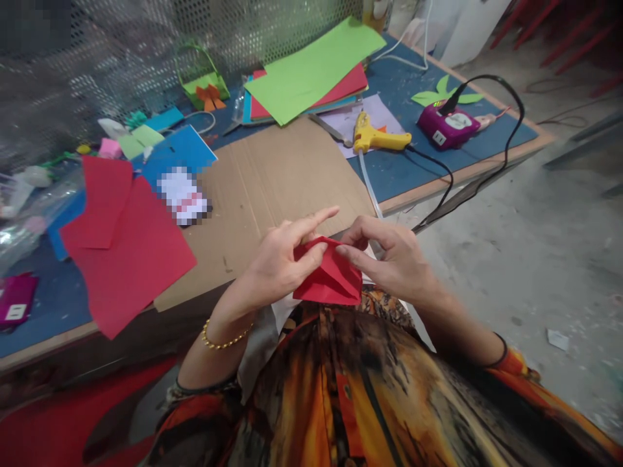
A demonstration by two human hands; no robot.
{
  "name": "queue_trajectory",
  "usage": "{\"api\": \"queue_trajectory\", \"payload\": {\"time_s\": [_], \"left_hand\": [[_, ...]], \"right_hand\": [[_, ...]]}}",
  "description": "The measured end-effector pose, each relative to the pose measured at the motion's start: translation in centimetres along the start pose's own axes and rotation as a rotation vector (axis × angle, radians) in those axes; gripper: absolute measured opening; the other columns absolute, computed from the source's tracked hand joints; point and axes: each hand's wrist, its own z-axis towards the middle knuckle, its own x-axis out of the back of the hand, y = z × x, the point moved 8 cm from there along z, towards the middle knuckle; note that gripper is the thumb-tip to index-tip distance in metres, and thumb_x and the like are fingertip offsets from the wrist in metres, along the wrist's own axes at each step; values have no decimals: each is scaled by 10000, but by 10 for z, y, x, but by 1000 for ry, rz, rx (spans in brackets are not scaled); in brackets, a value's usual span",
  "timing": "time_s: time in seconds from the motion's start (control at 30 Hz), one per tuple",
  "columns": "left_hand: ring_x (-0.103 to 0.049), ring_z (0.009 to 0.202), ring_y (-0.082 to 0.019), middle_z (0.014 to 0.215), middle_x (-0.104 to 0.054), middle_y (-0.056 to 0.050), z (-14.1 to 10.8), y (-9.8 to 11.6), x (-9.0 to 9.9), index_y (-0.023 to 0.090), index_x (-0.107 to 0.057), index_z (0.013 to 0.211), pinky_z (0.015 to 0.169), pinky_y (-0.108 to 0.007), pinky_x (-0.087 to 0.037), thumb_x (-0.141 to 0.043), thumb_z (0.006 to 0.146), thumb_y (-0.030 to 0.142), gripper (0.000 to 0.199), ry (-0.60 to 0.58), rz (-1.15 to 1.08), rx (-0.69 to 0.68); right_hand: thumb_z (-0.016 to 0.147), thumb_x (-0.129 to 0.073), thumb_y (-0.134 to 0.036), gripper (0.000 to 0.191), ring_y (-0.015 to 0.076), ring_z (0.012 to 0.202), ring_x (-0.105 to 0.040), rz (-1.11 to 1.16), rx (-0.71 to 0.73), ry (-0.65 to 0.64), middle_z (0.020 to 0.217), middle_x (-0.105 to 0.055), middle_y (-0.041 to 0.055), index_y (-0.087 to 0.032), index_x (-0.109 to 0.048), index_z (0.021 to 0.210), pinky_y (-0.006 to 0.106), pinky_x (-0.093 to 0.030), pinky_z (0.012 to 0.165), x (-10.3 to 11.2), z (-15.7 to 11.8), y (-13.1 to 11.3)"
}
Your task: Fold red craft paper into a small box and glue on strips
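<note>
A small folded red paper piece (328,275) is held between both hands, just past the table's front edge and close to my body. My left hand (287,259) grips its left side with the thumb on the near face, while the index finger stretches out above it. At the upper right corner, my right hand (384,253) pinches the paper between thumb and bent fingers. The folds form a pocket-like shape with creases on the near side. Beyond the hands lies a brown cardboard sheet (287,175).
Red paper sheets (141,259), a blue sheet (187,146) and a phone (183,196) lie at the left. A yellow glue gun (382,137), scissors (331,130) and a purple power socket (448,125) are farther back, with green sheets (316,71). A black cable hangs over the right edge.
</note>
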Motion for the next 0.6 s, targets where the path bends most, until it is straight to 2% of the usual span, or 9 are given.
{"api": "queue_trajectory", "payload": {"time_s": [0.1, 0.17, 0.2, 0.3, 0.43, 0.6], "left_hand": [[-636, 692, -122, 798, -767, -23, 6, -7, 0, 158, -827, 1099, 609, -205, -497, -677, 888, 279, 285, 10, -141, 93], [-648, 660, -121, 737, -753, -17, 9, -10, -1, 161, -802, 845, 564, -191, -480, -716, 853, 307, 169, -3, -212, 144], [-646, 638, -119, 706, -742, -12, 11, -10, -1, 163, -779, 779, 542, -186, -469, -724, 837, 310, 167, -7, -228, 161], [-641, 599, -116, 682, -745, -9, 18, -11, 0, 166, -779, 764, 520, -182, -469, -723, 811, 314, 165, -3, -245, 179], [-681, 641, -126, 737, -780, -21, 32, -8, 2, 169, -795, 781, 550, -183, -505, -730, 806, 337, 182, -21, -257, 140], [-685, 671, -106, 761, -782, 2, 45, -7, 2, 173, -798, 812, 575, -159, -506, -757, 773, 257, 101, -15, -309, 162]], "right_hand": [[946, -682, -225, 158, 105, 655, -595, 40, -17, 24, 729, -688, -33, -214, -664, 789, 253, -441, 628, 4, 3, 1], [940, -683, -237, 162, 107, 654, -601, 53, -16, 47, 726, -693, -29, -217, -669, 780, 251, -446, 622, 6, 4, 2], [938, -685, -244, 166, 109, 652, -604, 57, -12, 63, 724, -695, -28, -218, -668, 775, 251, -448, 617, 7, 5, 3], [937, -674, -255, 179, 114, 642, -605, 59, 3, 109, 711, -689, -25, -223, -652, 763, 252, -452, 607, 9, 8, 5], [948, -652, -256, 198, 107, 624, -586, 36, 16, 151, 694, -659, -32, -225, -631, 754, 248, -448, 598, 16, 16, 7], [953, -659, -249, 188, 105, 621, -569, -6, 89, 224, 720, -672, -26, -225, -642, 767, 251, -440, 586, 31, 25, 1]]}}
